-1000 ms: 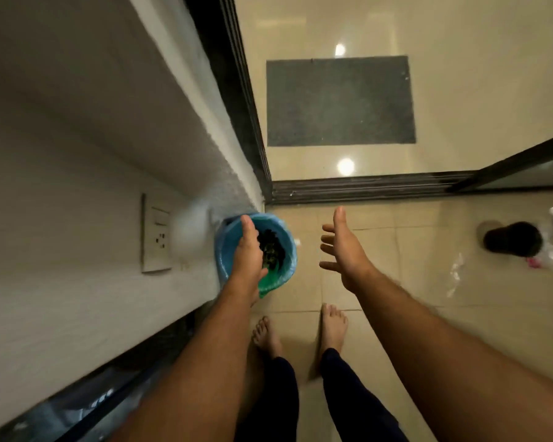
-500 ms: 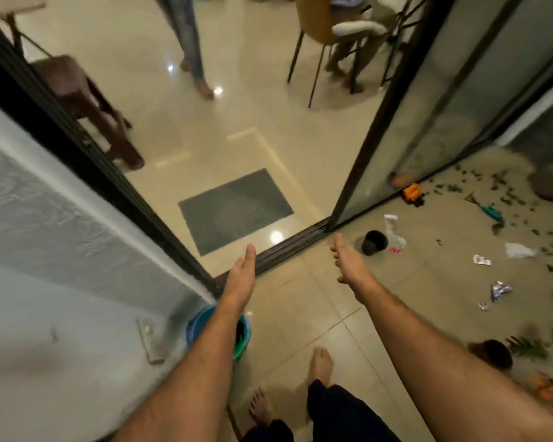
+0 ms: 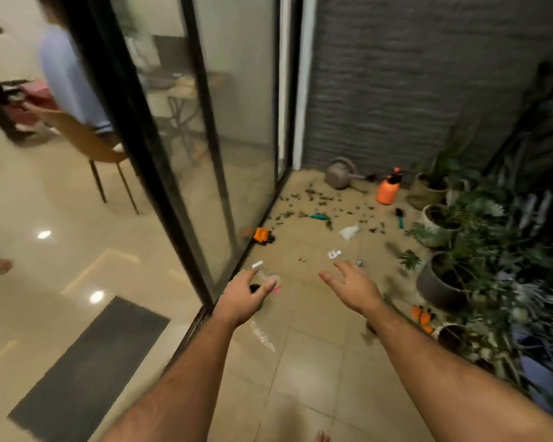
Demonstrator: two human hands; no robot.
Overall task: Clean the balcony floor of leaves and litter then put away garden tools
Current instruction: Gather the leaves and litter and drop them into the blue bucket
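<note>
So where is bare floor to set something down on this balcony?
Bare tiles lie between the glass door and the potted plants, nearest the person. Farther off, leaves and litter crowd the floor.

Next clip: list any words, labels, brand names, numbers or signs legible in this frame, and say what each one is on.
No text can be read in this frame.
White wrapper on the balcony floor: dark marks, too small and blurred to read.
Orange spray bottle: no label legible.
Orange object by the glass door: no marking legible.
Crumpled white litter: nothing readable.
</note>
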